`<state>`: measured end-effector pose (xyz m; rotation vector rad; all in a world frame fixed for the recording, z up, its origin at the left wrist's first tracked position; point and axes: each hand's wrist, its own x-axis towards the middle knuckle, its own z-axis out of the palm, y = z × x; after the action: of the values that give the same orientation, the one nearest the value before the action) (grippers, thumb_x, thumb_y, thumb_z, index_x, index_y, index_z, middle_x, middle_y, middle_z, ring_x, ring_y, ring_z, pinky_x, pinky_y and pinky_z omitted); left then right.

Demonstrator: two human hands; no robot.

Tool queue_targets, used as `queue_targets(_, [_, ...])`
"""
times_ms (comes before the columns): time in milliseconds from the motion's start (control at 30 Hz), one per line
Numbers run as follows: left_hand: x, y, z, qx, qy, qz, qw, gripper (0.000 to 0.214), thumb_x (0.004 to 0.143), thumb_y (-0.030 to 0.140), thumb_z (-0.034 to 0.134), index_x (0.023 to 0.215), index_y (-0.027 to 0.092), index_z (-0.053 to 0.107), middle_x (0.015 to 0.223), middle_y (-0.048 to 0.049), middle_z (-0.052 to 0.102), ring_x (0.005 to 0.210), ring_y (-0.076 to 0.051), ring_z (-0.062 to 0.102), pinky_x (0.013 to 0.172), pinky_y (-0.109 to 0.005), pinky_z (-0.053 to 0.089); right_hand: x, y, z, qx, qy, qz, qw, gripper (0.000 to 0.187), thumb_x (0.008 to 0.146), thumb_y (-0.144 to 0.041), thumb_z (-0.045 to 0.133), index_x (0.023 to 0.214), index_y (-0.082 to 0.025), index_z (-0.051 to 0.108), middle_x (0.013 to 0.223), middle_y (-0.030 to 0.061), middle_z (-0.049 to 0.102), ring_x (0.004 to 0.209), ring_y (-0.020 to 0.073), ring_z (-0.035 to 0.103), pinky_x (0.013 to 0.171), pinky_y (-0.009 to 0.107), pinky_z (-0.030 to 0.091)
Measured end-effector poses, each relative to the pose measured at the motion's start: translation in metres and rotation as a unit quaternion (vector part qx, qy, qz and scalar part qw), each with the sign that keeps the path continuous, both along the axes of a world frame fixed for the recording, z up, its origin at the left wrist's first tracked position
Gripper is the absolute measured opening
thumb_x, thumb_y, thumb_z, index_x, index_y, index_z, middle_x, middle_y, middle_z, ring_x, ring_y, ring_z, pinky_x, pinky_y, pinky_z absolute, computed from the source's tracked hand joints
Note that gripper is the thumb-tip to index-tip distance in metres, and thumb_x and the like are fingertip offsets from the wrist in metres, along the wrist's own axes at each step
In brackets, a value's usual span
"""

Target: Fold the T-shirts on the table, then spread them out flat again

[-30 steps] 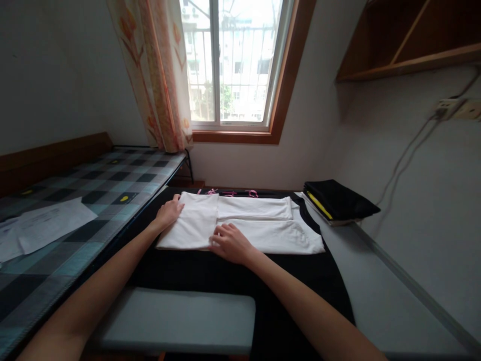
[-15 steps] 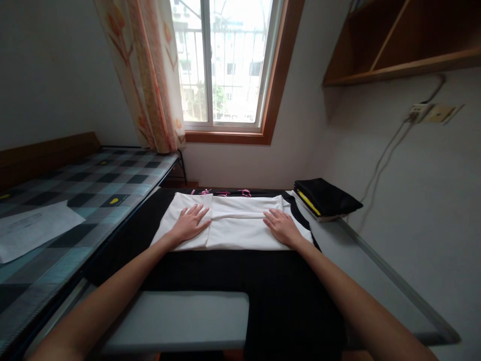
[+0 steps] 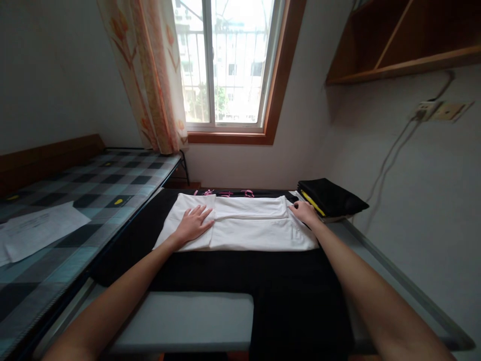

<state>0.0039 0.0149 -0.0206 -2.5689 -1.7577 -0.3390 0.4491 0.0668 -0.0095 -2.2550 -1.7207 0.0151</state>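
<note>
Left hand (image 3: 192,224) flat, spread open on folded white shirt (image 3: 250,233); right hand (image 3: 305,213) half-curled at its right end, can't tell grip; black cloth (image 3: 210,271) underneath.

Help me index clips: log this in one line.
left hand: on white garment; right hand: at its right end; black cloth: underneath

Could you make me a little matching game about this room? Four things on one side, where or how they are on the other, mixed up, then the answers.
Things:
1. Left hand
2. Right hand
3. White cloth
4. Paper sheets

Places and states:
A. On the checked mattress
B. At the right end of the white cloth
C. Folded, lying on black cloth
D. Palm down, fingers spread

Pairs: 1-D, 2-B, 3-C, 4-A
</note>
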Motion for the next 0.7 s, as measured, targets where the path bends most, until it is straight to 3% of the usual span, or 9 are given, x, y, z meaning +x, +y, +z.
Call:
queue_targets(167, [-0.001, 0.000, -0.001, 0.004, -0.004, -0.001, 1.000, 0.062, 0.093, 0.063, 0.031, 0.144, 0.030, 0.042, 0.153, -0.0077, 0.037, 0.143, -0.028, 0.029, 0.114, -0.049, 0.021, -0.008, 0.012, -0.001, 0.022, 0.022, -0.024, 0.999, 0.027, 0.083, -0.029, 0.058, 0.102, -0.015, 0.071, 0.110, 0.0169, 0.066, 0.106, 0.0290, 0.059, 0.088, 0.037, 0.044])
queue_targets(300, [-0.001, 0.000, -0.001, 0.010, -0.007, -0.005, 1.000, 0.062, 0.093, 0.063, 0.030, 0.143, 0.030, 0.043, 0.152, -0.0079, 0.038, 0.142, -0.028, 0.030, 0.113, -0.049, 0.021, -0.010, 0.015, 0.006, 0.077, 0.147, 0.011, 0.986, 0.023, 0.083, -0.021, 0.053, 0.099, -0.012, 0.068, 0.094, 0.0124, 0.069, 0.089, 0.0213, 0.062, 0.082, 0.031, 0.045])
queue_targets(400, [-0.001, 0.000, -0.002, 0.012, -0.008, -0.005, 1.000, 0.061, 0.093, 0.062, 0.031, 0.143, 0.029, 0.044, 0.152, -0.0080, 0.039, 0.142, -0.028, 0.030, 0.114, -0.049, 0.021, -0.007, 0.014, 0.011, 0.091, 0.213, 0.000, 0.973, 0.022, 0.081, -0.024, 0.056, 0.095, -0.010, 0.067, 0.086, 0.0111, 0.068, 0.077, 0.0185, 0.061, 0.072, 0.027, 0.046])
queue_targets(567, [0.000, 0.001, -0.002, 0.015, -0.002, -0.005, 1.000, 0.061, 0.093, 0.062, 0.032, 0.143, 0.028, 0.044, 0.151, -0.0086, 0.040, 0.141, -0.028, 0.031, 0.113, -0.050, 0.021, 0.000, 0.006, 0.018, -0.036, 0.243, 0.021, 0.969, 0.024, 0.076, -0.035, 0.065, 0.067, -0.013, 0.066, 0.063, 0.0051, 0.061, 0.063, 0.0167, 0.056, 0.060, 0.027, 0.043])
queue_targets(700, [0.000, 0.002, -0.002, 0.017, 0.001, -0.005, 1.000, 0.061, 0.093, 0.061, 0.033, 0.143, 0.027, 0.045, 0.151, -0.0092, 0.041, 0.141, -0.029, 0.032, 0.113, -0.050, 0.022, -0.003, 0.008, 0.024, -0.065, 0.113, 0.105, 0.986, 0.024, 0.077, -0.035, 0.062, 0.068, -0.013, 0.067, 0.066, 0.0053, 0.064, 0.068, 0.0190, 0.060, 0.065, 0.028, 0.045])
